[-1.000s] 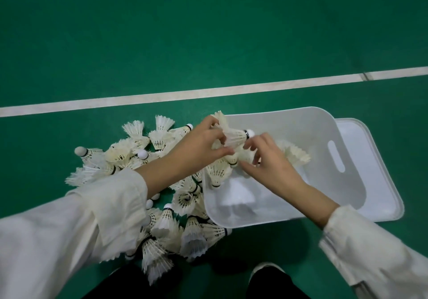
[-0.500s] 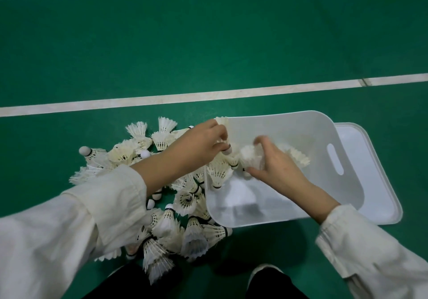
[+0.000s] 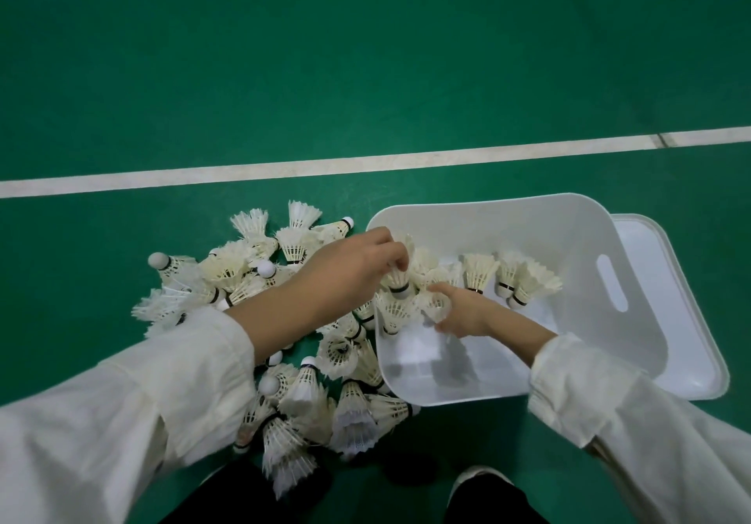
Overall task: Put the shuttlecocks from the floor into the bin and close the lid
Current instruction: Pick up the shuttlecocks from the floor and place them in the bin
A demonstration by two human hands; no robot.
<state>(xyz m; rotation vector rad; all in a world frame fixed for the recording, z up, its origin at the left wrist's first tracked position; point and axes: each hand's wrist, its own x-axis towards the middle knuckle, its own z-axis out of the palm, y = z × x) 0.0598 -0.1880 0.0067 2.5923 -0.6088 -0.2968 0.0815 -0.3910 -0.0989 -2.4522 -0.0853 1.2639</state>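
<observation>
A heap of white shuttlecocks [image 3: 227, 275] lies on the green floor left of a white plastic bin [image 3: 569, 231]. Several shuttlecocks [image 3: 524, 279] lie inside the bin along its far side. My left hand [image 3: 349, 271] reaches over the bin's left rim and pinches a shuttlecock [image 3: 400, 279] by its feathers. My right hand [image 3: 463, 312] is inside the bin, fingers curled round another shuttlecock [image 3: 435, 304]. The white lid [image 3: 682, 320] lies flat on the floor under the bin's right side.
White court lines [image 3: 365, 162] cross the green floor beyond the bin. My shoe [image 3: 479, 479] and dark trouser legs show at the bottom edge. More shuttlecocks [image 3: 325, 410] lie close to the bin's near left corner.
My right hand has dropped deeper into the bin with a shuttlecock. My left hand stays at the bin's left rim and now pinches a shuttlecock. More shuttlecocks now lie along the bin's far side.
</observation>
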